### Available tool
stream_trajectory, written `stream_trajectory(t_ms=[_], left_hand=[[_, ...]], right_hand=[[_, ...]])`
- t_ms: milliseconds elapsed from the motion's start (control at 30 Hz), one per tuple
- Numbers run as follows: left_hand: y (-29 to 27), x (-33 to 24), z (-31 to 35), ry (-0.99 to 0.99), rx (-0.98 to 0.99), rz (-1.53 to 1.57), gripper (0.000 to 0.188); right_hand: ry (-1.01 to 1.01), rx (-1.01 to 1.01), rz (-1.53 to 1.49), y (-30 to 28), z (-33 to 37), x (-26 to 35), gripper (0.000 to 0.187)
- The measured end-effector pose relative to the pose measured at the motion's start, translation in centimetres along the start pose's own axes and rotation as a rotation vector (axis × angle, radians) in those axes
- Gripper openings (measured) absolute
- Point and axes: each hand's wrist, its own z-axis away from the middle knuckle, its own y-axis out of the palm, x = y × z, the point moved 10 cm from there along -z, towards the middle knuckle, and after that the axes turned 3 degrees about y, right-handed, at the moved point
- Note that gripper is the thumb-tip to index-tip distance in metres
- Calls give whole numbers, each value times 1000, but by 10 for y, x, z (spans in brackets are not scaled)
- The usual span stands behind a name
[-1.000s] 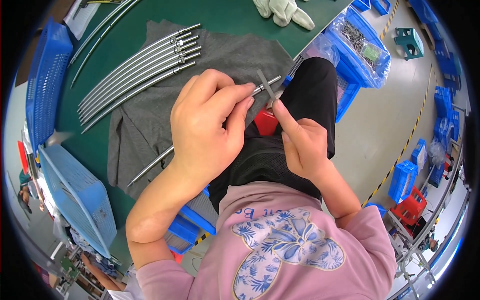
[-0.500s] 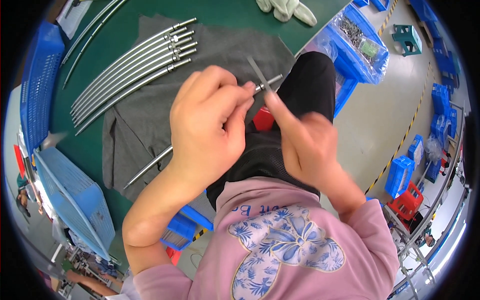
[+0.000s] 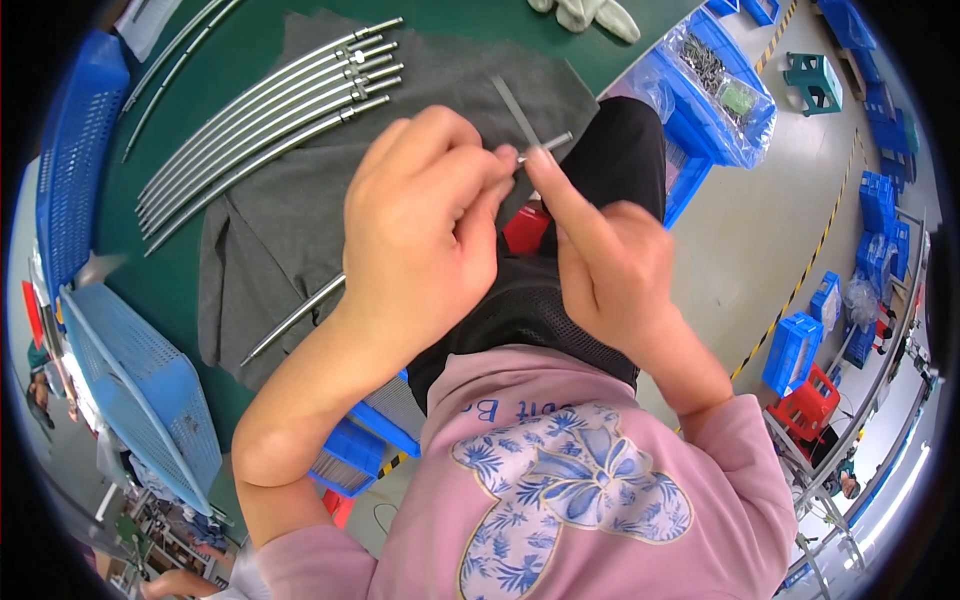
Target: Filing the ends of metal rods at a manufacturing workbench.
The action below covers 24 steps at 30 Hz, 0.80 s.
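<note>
My left hand (image 3: 420, 230) is closed round a slender silver metal rod (image 3: 295, 320). One end of the rod sticks out below my left wrist over the cloth, and the other shows past my fingertips, over my leg. A thin flat grey file (image 3: 514, 108) lies across that far end, gripped between the thumb and fingers of my right hand (image 3: 615, 265). Where file and rod meet is partly covered by my fingers. Several similar rods with collars (image 3: 270, 115) lie side by side on a grey cloth (image 3: 470, 75), left of my hands.
The cloth covers part of a green table (image 3: 450, 18). Pale gloves (image 3: 590, 15) lie at its far edge. Blue baskets (image 3: 150, 385) stand at the left. To the right is a blue bin (image 3: 745, 75) of small metal parts, with a green stool (image 3: 813, 82) beyond.
The file has slid slightly away from me across the rod, with my right hand following. My left hand keeps its grip on the rod. The whole view has shifted a little.
</note>
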Motion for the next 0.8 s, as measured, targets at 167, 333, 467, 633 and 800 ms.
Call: stream_trajectory(t_ms=[167, 333, 467, 633, 800], left_hand=[[5, -3, 2, 16, 21, -17, 11], [3, -3, -3, 35, 27, -31, 12], [4, -6, 2, 46, 48, -37, 15], [7, -5, -3, 77, 44, -52, 17], [3, -1, -5, 68, 36, -46, 18]], right_hand=[[0, -43, -18, -3, 20, -4, 59], [-26, -234, -87, 14, 42, -17, 56], [-113, -236, -108, 12, 4, -7, 54], [-83, -275, -194, 26, 35, -27, 56], [-97, -273, -175, 29, 39, -23, 56]])
